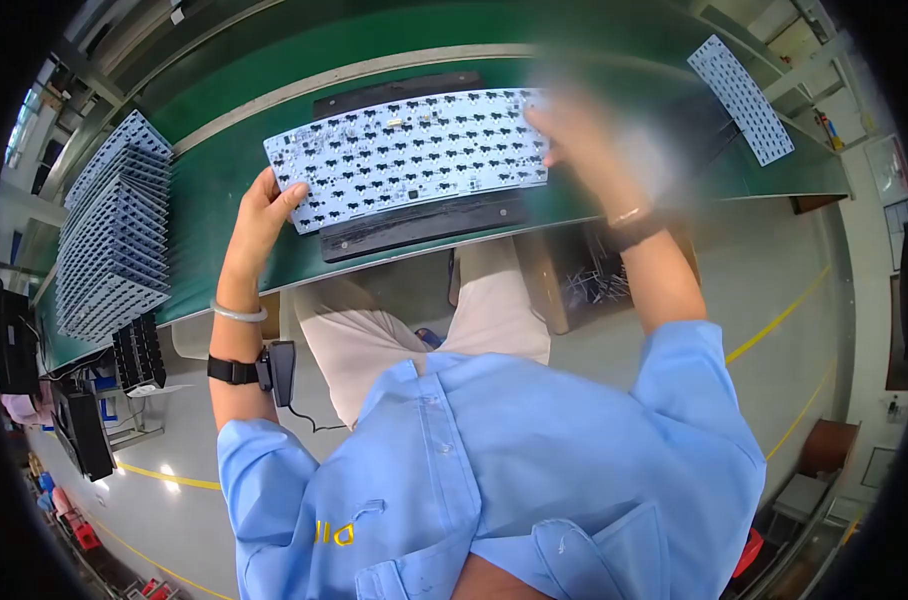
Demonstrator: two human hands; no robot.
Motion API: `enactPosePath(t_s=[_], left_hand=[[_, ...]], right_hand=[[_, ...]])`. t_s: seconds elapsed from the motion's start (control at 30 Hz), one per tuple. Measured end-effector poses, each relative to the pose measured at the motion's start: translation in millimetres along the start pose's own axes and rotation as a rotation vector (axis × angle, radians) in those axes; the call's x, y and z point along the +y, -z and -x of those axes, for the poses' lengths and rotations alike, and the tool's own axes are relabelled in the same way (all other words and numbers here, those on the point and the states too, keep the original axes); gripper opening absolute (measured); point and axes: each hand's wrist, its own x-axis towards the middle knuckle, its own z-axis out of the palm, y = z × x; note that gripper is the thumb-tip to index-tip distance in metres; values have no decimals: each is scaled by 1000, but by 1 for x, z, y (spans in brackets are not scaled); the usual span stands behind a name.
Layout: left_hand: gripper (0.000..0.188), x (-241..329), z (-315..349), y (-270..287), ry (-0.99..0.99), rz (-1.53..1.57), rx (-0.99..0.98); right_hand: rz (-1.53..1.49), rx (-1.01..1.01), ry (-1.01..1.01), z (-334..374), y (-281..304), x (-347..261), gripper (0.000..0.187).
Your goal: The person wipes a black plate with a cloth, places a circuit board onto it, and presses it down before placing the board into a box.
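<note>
A long white keyboard circuit board (404, 150) with rows of small black marks is between my two hands. My left hand (261, 222) grips its near left corner, thumb on the upper face and fingers curled beneath. At the opposite end, my right hand (581, 145) is closed on the right edge; a hazy smear hides part of that hand. Beneath the board lies a black fixture (424, 228), showing along the near and far sides. Whether the board touches the fixture cannot be told.
The green workbench (209, 210) carries a tall stack of similar boards (114, 240) at the left. Another white board (742, 100) stands tilted at the far right. Below the bench, an open box (599, 285) holds thin metallic pieces. A black device is strapped to my left forearm.
</note>
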Motion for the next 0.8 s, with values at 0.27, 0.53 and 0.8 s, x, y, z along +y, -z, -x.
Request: enactPosePath(t_s=[0.27,0.53,0.8], left_hand=[[32,-1,-27,6,291,-326,-169],[20,-7,-23,1,102,346,84],[21,-24,-5,24,-7,627,217]], right_hand=[[-215,-96,-140,-20,1,26,24],[-24,-114,-8,-13,2,-11,25],[573,-82,59,43,21,1,24]])
